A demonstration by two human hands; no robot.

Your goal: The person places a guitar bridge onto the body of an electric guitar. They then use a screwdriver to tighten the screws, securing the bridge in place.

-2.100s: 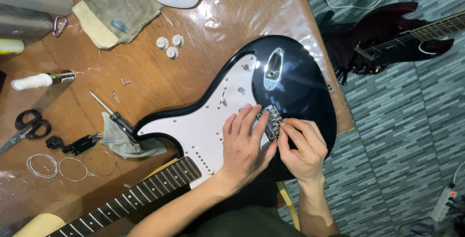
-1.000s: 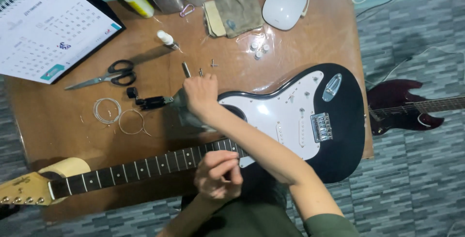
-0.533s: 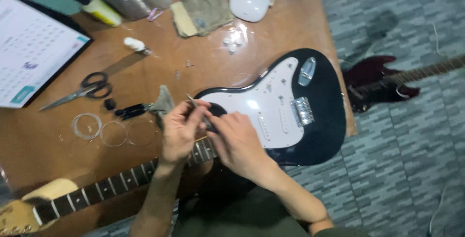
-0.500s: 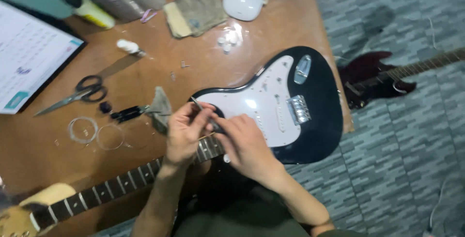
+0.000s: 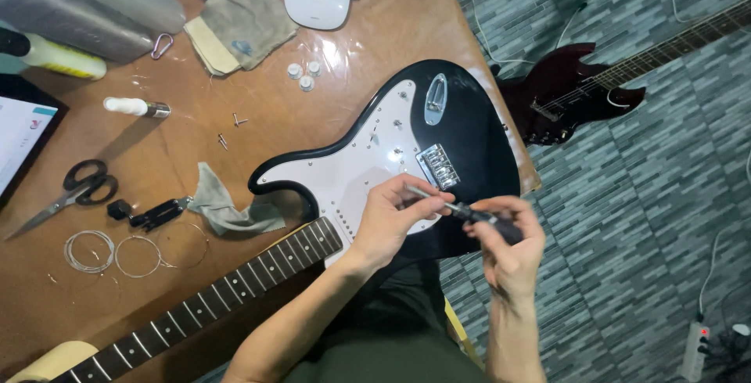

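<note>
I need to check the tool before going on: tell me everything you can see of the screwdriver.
The screwdriver is slim, with a bare metal shaft and a dark handle. It lies almost level above the black guitar body, tip toward the left. The left hand pinches the shaft near its tip; the right hand grips the handle. The tip itself is hidden by fingers.

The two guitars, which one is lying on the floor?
The dark red guitar, right of the table on the grey tiled floor. The black guitar with its white pickguard lies on the wooden table.
</note>
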